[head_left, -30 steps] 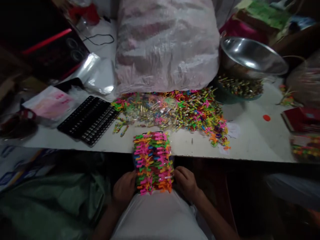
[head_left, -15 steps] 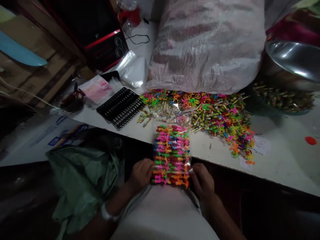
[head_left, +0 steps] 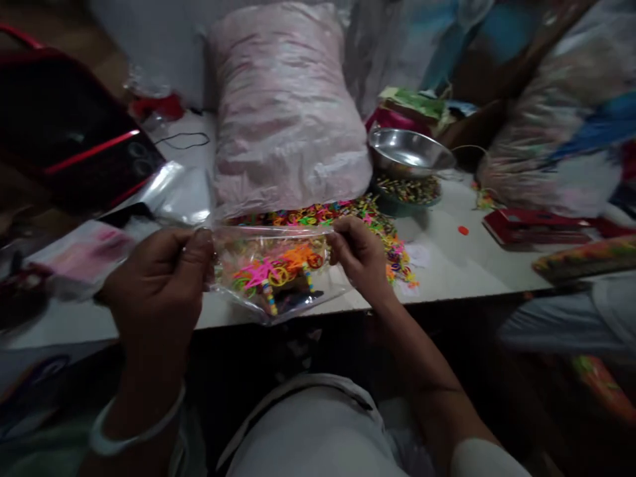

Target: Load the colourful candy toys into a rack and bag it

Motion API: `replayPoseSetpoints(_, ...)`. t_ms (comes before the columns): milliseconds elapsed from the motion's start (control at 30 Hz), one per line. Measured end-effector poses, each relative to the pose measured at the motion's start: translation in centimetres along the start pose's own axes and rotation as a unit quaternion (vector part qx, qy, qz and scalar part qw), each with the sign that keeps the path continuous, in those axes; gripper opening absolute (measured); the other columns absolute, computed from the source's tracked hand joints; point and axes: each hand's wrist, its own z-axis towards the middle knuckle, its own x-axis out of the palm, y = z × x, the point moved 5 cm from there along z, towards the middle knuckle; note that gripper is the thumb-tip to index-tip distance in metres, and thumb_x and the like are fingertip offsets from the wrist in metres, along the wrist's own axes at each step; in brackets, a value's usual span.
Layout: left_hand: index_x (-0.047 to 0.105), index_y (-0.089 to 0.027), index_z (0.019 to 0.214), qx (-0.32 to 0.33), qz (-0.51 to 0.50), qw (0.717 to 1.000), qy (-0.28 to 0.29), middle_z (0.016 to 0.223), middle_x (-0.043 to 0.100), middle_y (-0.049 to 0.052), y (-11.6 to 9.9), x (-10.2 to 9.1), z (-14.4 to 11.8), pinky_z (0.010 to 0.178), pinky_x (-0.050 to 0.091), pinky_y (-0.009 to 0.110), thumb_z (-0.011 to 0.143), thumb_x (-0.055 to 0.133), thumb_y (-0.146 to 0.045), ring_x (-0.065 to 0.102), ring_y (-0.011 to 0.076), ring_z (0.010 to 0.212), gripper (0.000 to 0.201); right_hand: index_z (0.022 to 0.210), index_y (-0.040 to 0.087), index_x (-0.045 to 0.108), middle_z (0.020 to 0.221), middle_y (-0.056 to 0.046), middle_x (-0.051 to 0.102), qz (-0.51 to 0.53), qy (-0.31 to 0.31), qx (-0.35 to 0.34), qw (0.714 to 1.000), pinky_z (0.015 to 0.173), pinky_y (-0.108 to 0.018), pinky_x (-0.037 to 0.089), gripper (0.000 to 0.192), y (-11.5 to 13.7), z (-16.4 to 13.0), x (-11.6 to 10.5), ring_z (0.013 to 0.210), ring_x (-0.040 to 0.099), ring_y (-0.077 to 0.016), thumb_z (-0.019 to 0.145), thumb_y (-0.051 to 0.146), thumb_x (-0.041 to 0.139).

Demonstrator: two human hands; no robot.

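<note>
Lifted from its place at the near edge of the white worktop (head_left: 477, 265), where it was pressed flat between both hands half a second ago, the clear plastic bag of bright plastic toy pieces (head_left: 273, 275) is now held up in the air in front of the chest. Its upper edge is stretched level between the two hands and its body hangs over the worktop's near edge. The left hand (head_left: 159, 291) is closed on the bag's left top corner, pinched between thumb and fingers; the right hand (head_left: 360, 255) is closed on the right top corner in the same way.

Pink, orange and green pieces are seen bunched low in the bag, so the load is judged to be carried by two thin corner pinches alone. Whether the mouth is sealed cannot be told. If it is open and one corner is let slip, the pieces could be tipped out over the near edge into the dark lap below. Behind the bag, a loose heap of similar coloured pieces (head_left: 358, 215) is spread before a large pink-white sack (head_left: 288, 112); spilled contents would be hard to separate from it.
</note>
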Motion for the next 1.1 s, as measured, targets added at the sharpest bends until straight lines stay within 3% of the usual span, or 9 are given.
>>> replayPoseSetpoints(167,0.068,-0.016,0.077,-0.031,-0.100,0.995,0.008,0.061,0.058,-0.003,-1.5,2.9,0.4,0.047,0.037,0.019,0.080,0.061,-0.023,0.053,0.0094,0.053,0.011,0.094,0.021,0.060,0.075,0.001,0.058,-0.115,-0.117,0.165,0.973,0.058,-0.024,0.044,0.025,-10.2,-4.9,-7.4,0.059,0.055,-0.0113,0.089,0.043,0.050)
replayPoseSetpoints(267,0.066,-0.014,0.070,-0.021,-0.077,0.997,0.002,0.058,0.055,-0.002,-2.3,3.3,0.2,0.044,0.033,0.018,0.081,0.060,-0.023,0.048,0.0078,0.050,0.016,0.098,0.018,0.062,0.095,-0.007,0.064,-0.359,-0.179,0.333,0.853,0.077,-0.030,0.046,0.028,-16.0,-11.1,-14.4,0.085,0.059,-0.0186,0.087,0.038,0.046)
replayPoseSetpoints(333,0.066,-0.014,0.069,-0.020,-0.081,0.996,-0.003,0.057,0.055,-0.002,-2.3,3.5,0.1,0.044,0.033,0.018,0.081,0.061,-0.023,0.047,0.0074,0.049,0.016,0.095,0.011,0.063,0.101,-0.018,0.062,-0.401,-0.185,0.393,0.807,0.083,-0.040,0.044,0.034,-18.2,-14.5,-17.6,0.095,0.056,-0.0277,0.081,0.040,0.053)
replayPoseSetpoints(433,0.068,-0.014,0.072,-0.020,-0.118,0.993,-0.018,0.060,0.059,-0.002,-1.9,4.0,0.3,0.045,0.036,0.018,0.079,0.065,-0.023,0.051,0.0082,0.051,0.012,0.090,0.008,0.063,0.104,-0.024,0.058,-0.424,-0.175,0.422,0.782,0.087,-0.045,0.039,0.037,-19.8,-16.8,-19.6,0.103,0.052,-0.0338,0.072,0.040,0.063)
replayPoseSetpoints(600,0.069,-0.014,0.074,-0.018,-0.158,0.987,-0.014,0.061,0.061,-0.003,-2.1,4.6,0.5,0.046,0.039,0.018,0.079,0.065,-0.020,0.052,0.0079,0.051,0.009,0.072,0.014,0.061,0.081,-0.014,0.061,-0.398,-0.151,0.449,0.786,0.074,-0.038,0.042,0.028,-20.9,-16.8,-19.7,0.080,0.056,-0.0259,0.071,0.042,0.063)
replayPoseSetpoints(733,0.068,-0.014,0.076,-0.022,-0.149,0.989,0.016,0.058,0.058,-0.004,-2.6,4.3,0.5,0.044,0.037,0.014,0.081,0.063,-0.018,0.050,0.0053,0.050,0.009,0.088,0.012,0.060,0.072,-0.006,0.059,-0.374,-0.172,0.452,0.791,0.066,-0.034,0.043,0.036,-19.9,-16.3,-20.4,0.067,0.054,-0.0197,0.069,0.042,0.064)
replayPoseSetpoints(833,0.066,-0.014,0.075,-0.029,-0.159,0.985,0.066,0.058,0.056,-0.004,-2.5,4.3,0.5,0.042,0.037,0.015,0.084,0.061,-0.023,0.048,0.0048,0.047,0.014,0.107,0.012,0.055,0.077,-0.002,0.058,-0.309,-0.238,0.390,0.834,0.067,-0.031,0.045,0.054,-17.1,-14.2,-20.3,0.070,0.056,-0.0168,0.063,0.038,0.071)
replayPoseSetpoints(967,0.060,-0.016,0.070,-0.010,-0.174,0.978,0.111,0.054,0.051,-0.005,-2.3,4.5,0.5,0.039,0.034,0.016,0.087,0.059,-0.028,0.045,0.0049,0.042,0.021,0.103,0.017,0.059,0.082,0.001,0.059,-0.125,-0.302,0.207,0.922,0.071,-0.029,0.047,0.054,-10.1,-8.4,-17.1,0.074,0.057,-0.0134,0.058,0.036,0.080)
replayPoseSetpoints(1100,0.052,-0.016,0.062,0.006,-0.152,0.981,0.120,0.050,0.043,-0.006,-2.7,4.4,0.5,0.040,0.032,0.017,0.088,0.056,-0.028,0.041,0.0048,0.042,0.028,0.091,0.020,0.064,0.082,0.001,0.063,-0.052,-0.250,0.090,0.963,0.066,-0.026,0.048,0.033,-1.4,-2.6,-11.9,0.071,0.058,-0.0121,0.065,0.027,0.081)
